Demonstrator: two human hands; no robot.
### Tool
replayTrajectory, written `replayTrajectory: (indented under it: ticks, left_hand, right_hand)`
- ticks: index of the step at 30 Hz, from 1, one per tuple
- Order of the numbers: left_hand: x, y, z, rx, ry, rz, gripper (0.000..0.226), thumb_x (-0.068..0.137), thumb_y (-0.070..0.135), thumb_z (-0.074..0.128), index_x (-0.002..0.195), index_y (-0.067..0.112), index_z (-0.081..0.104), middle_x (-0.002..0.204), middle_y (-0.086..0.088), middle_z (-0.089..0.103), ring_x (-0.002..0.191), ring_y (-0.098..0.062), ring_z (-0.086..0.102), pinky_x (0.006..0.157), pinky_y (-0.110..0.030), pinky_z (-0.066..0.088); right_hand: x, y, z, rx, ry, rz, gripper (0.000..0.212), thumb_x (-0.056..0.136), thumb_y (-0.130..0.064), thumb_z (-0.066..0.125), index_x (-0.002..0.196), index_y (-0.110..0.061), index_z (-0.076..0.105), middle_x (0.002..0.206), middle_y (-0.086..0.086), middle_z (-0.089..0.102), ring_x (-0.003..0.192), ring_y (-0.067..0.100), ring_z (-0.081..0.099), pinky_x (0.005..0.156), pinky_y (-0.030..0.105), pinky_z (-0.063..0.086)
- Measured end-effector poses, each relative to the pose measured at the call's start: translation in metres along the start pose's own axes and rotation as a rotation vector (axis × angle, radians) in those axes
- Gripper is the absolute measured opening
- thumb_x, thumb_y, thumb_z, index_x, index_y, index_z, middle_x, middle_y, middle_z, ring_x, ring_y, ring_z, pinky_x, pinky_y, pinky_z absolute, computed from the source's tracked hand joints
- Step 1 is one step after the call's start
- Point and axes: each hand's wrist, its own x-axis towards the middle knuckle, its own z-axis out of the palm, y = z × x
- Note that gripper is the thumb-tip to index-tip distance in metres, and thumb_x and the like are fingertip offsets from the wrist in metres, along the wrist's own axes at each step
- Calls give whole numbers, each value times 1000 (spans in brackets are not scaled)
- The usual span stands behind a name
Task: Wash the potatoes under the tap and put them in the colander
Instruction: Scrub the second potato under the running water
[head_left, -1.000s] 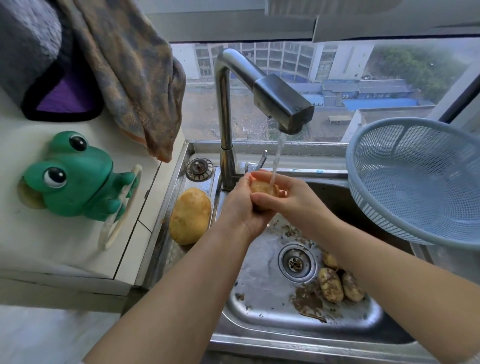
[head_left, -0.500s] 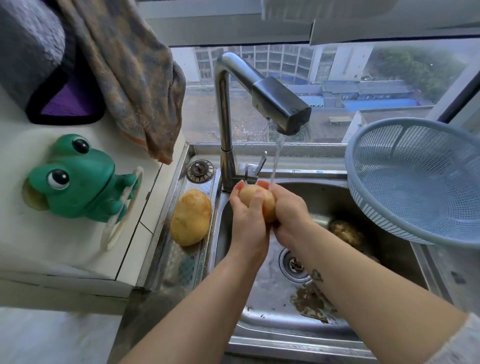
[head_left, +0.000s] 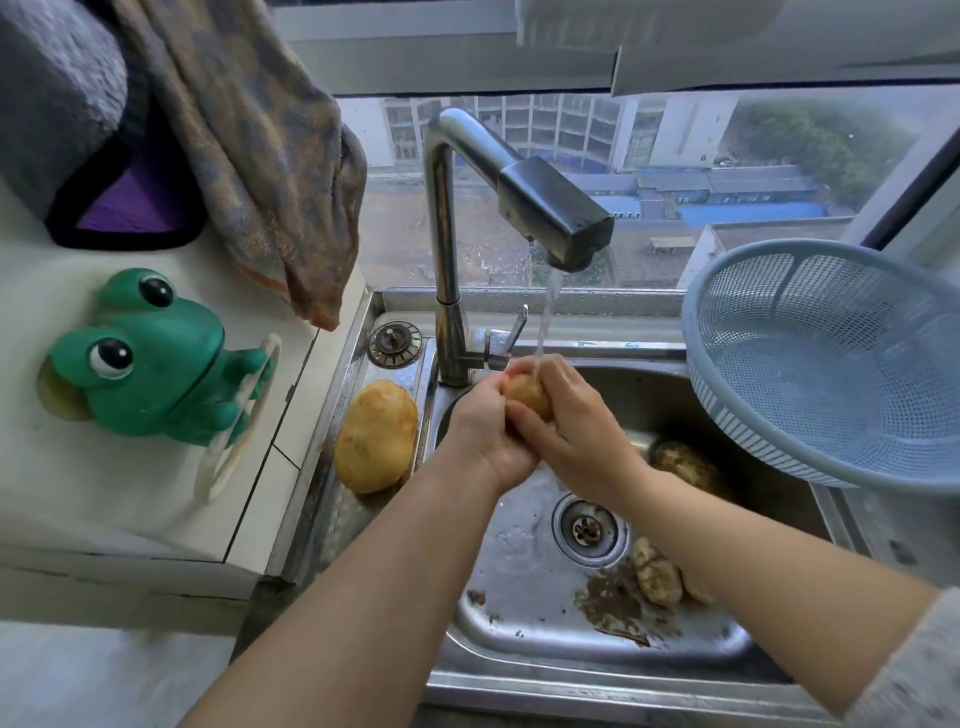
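Both hands, left hand (head_left: 485, 434) and right hand (head_left: 576, 431), clasp a small potato (head_left: 527, 396) at frame centre under the tap (head_left: 556, 213) stream, forearms reaching up from below; blue colander (head_left: 831, 364) at right.

Sink (head_left: 519, 670) right edge overhung by colander (head_left: 831, 364); its open mouth is unobstructed. Tap (head_left: 550, 208) spout blocks the space over the back edge. Front of basin left open past dirty potatoes (head_left: 657, 571).
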Motion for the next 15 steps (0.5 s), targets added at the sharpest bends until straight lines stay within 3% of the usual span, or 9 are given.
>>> replayTrajectory:
  ticks: [3,6,8,11,12,15]
  left_hand:
    - [2,-15,4,136,84,262,33,102,25,41,122,6,58,103,-12,65,93,-17,62,79,-30,54]
    - [0,-35,-3,420,113,476,54,90,56,43,128,21,56,126,-7,60,110,-15,60,98,-38,49]
    - [1,-44,-18,581,26,549,67,76,72,53,132,34,52,135,0,53,121,-11,55,107,-37,43]
    - [-3,-43,-33,765,-96,593,62,89,41,66,142,40,35,131,17,46,116,5,50,95,-12,42]
    - [-4,-42,-36,793,-107,606,65,90,34,66,145,38,32,126,22,47,113,8,50,91,-10,42]
    - [-7,-42,-36,607,-75,615,62,76,45,77,130,49,45,113,21,61,111,-4,61,95,-26,50]
  right_hand:
    - [8,-18,11,321,213,353,28,94,-45,46,86,-20,58,80,-7,60,73,1,56,69,17,43]
    - [17,-24,8,709,385,771,50,101,-30,41,63,-13,69,74,6,67,76,19,63,70,29,51]
    - [23,-24,2,886,400,961,51,99,-24,43,59,-9,69,75,11,66,79,26,63,77,38,53]
    - [26,-23,-7,986,292,1120,26,94,-13,48,82,-2,68,89,18,65,88,30,63,83,47,55]
    - [26,-25,-7,974,257,1132,25,95,-14,47,88,-1,67,94,19,65,95,32,63,85,49,54]
    - [24,-33,1,864,213,1067,31,99,-24,43,91,-8,68,92,14,66,95,29,63,93,49,52]
